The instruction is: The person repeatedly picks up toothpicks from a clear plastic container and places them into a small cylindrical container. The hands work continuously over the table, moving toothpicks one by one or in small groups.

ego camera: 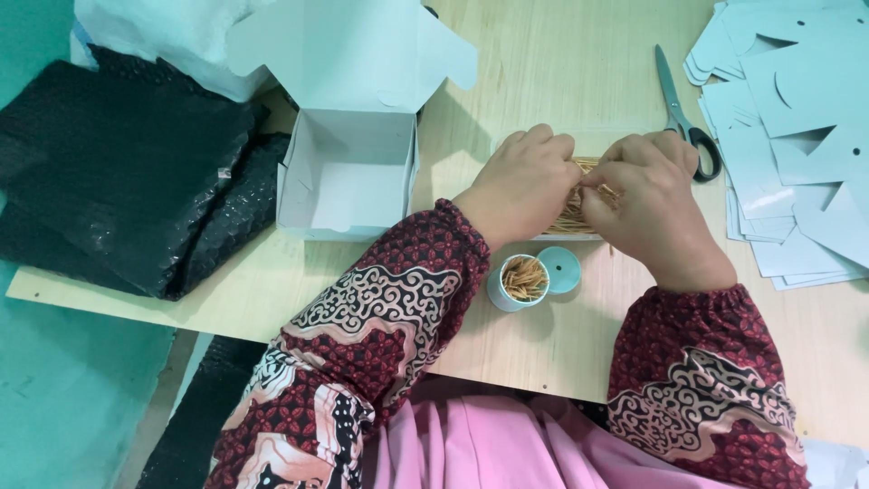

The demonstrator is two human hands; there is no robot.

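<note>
While both hands meet over the middle of the desk [543,81], the left hand [525,186] and the right hand [647,204] pinch a small bundle of toothpicks [579,213] between them, fingertips drawn together and closed on the thin wooden sticks. That bundle sits above a shallow white tray [566,235], mostly hidden beneath the hands, which lies near the desk's centre. Just on the near side of the tray, toward the person, stands a small round light-blue container [520,282] filled with toothpicks standing on end, and its light-blue lid [561,269] lies touching it on the right. To the left of the hands, an open white cardboard box [348,177] rests with its flap raised toward the far edge. Black bubble wrap [118,163] covers the desk's left end, hanging past the edge. Scissors [683,113] with dark handles lie toward the far right, just beside a spread of flat, unfolded white box blanks [797,118] piled along the right edge. Patterned red sleeves [380,317] cover both forearms.
</note>
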